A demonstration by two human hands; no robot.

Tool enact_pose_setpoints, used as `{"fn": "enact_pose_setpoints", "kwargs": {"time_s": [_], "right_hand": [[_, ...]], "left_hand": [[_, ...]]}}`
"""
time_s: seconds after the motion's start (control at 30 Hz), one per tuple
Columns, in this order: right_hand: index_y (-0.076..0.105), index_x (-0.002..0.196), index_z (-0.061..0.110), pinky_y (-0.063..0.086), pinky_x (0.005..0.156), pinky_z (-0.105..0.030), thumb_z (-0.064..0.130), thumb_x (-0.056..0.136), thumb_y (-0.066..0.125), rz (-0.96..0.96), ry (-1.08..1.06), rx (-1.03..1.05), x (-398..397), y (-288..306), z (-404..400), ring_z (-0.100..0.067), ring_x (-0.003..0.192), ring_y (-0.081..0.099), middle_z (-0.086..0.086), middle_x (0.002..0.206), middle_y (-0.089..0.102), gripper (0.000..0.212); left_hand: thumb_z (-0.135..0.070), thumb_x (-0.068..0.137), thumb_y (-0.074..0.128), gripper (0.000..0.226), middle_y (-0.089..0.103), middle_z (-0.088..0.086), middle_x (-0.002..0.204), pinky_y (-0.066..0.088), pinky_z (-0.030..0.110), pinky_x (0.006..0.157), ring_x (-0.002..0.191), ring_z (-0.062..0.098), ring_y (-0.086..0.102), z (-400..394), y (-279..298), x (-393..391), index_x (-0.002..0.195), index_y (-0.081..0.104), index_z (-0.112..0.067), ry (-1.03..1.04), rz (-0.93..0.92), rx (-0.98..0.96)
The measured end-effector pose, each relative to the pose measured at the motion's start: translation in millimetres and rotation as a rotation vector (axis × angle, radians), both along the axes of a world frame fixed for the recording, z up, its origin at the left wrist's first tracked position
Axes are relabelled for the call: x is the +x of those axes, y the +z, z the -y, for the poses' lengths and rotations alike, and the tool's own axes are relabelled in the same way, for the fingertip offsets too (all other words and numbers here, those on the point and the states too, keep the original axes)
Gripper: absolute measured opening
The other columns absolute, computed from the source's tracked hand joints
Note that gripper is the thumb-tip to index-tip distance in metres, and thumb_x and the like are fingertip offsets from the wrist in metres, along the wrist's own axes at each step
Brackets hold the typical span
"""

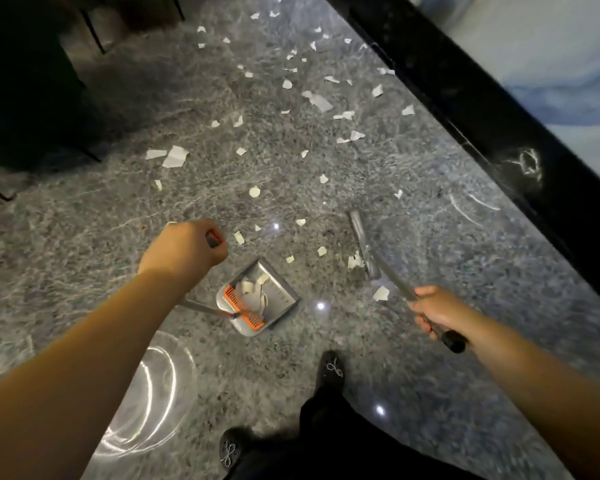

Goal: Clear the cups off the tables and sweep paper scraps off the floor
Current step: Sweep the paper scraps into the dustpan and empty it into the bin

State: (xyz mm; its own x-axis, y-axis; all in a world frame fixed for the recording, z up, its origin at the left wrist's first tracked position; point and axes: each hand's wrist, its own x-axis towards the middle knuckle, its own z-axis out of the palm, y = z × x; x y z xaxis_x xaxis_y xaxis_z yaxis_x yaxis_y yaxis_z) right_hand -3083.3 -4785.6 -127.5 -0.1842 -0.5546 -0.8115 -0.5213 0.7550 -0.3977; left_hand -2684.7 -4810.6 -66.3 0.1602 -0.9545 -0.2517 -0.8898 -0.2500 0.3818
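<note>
Nearest the camera, two dark shoes [331, 368] with pale bows stand on the speckled grey stone floor [413, 358], below dark trouser legs. Both bare forearms reach forward over it. The left hand [184, 249] is curled into a fist round the top of a long handle whose dark, orange-trimmed end pokes out beside the thumb; the thin grey shaft runs down from under the wrist to a grey dustpan [257, 299] resting on the floor between the two arms. Inside the pan lie several white scraps against an orange comb-like strip [243, 308] at its back edge. The right hand [437, 313] grips the grey handle of a broom [366, 244], its black end cap sticking out behind the fingers; the handle slants forward and left to a narrow head that is motion-blurred, so I cannot tell whether it touches the floor. A few paper scraps [312, 98] sit just beside that head and near the mouth of the pan, and many more are scattered across the floor beyond, thickest toward the far side. Along the right runs a glossy black band [499, 116], with a pale blue-white area beyond it. At far left, thin black furniture legs [92, 29] stand in deep shadow.
</note>
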Motion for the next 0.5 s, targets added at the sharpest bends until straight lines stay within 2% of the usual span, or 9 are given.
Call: {"fn": "enact_pose_setpoints", "kwargs": {"time_s": [0.03, 0.1, 0.27, 0.4, 0.43, 0.5], "right_hand": [[0.057, 0.093, 0.010, 0.037, 0.035, -0.021, 0.005, 0.095, 0.054, -0.005, 0.001, 0.010, -10.2, -1.6, 4.6, -0.019, 0.038, 0.046, -0.007, 0.043, 0.050, 0.006], [0.060, 0.099, 0.000, 0.036, 0.034, -0.021, 0.006, 0.095, 0.053, -0.029, 0.009, 0.041, -30.8, -6.7, 10.3, -0.020, 0.038, 0.045, -0.009, 0.044, 0.049, 0.010], [0.056, 0.086, -0.004, 0.036, 0.038, -0.024, 0.005, 0.096, 0.050, -0.067, -0.050, 0.101, -65.1, -12.5, 7.4, -0.022, 0.038, 0.044, -0.012, 0.043, 0.048, 0.014], [0.055, 0.082, -0.003, 0.036, 0.043, -0.028, -0.002, 0.094, 0.047, -0.061, -0.086, 0.167, -68.4, -12.8, 4.2, -0.023, 0.043, 0.045, -0.015, 0.050, 0.050, 0.014], [0.057, 0.088, -0.005, 0.036, 0.045, -0.030, -0.002, 0.093, 0.046, -0.056, -0.079, 0.181, -66.3, -13.0, 5.4, -0.024, 0.045, 0.045, -0.016, 0.052, 0.051, 0.013], [0.058, 0.110, -0.014, 0.036, 0.047, -0.032, -0.004, 0.094, 0.043, -0.039, -0.070, 0.205, -61.2, -15.4, 7.9, -0.024, 0.047, 0.045, -0.016, 0.053, 0.052, 0.025]], "left_hand": [[-0.028, 0.082, 0.067, 0.005, 0.065, -0.001, 0.074, 0.052, 0.035, 0.066, 0.074, 0.024, 0.060, 9.7, -1.2, -6.1, 0.078, 0.065, -0.027, -0.015, 0.007, 0.013], [-0.030, 0.081, 0.068, 0.005, 0.065, 0.000, 0.075, 0.052, 0.035, 0.066, 0.074, 0.024, 0.060, 25.9, -2.7, -16.7, 0.077, 0.065, -0.028, -0.032, 0.028, 0.026], [-0.036, 0.081, 0.072, 0.016, 0.064, -0.005, 0.074, 0.053, 0.035, 0.063, 0.068, 0.019, 0.059, 46.4, -3.7, -21.5, 0.071, 0.060, -0.033, -0.008, 0.041, 0.042], [-0.033, 0.081, 0.071, 0.016, 0.064, -0.009, 0.072, 0.049, 0.030, 0.059, 0.067, 0.012, 0.059, 53.9, -2.9, -28.9, 0.070, 0.060, -0.034, -0.016, 0.052, 0.027], [-0.033, 0.080, 0.071, 0.015, 0.064, -0.009, 0.071, 0.049, 0.030, 0.059, 0.067, 0.013, 0.059, 55.3, -2.9, -32.4, 0.069, 0.061, -0.034, -0.021, 0.059, 0.029], [-0.035, 0.080, 0.070, 0.014, 0.064, -0.009, 0.069, 0.051, 0.030, 0.059, 0.066, 0.013, 0.059, 58.8, -3.7, -38.7, 0.069, 0.061, -0.033, -0.025, 0.084, 0.040]]}}
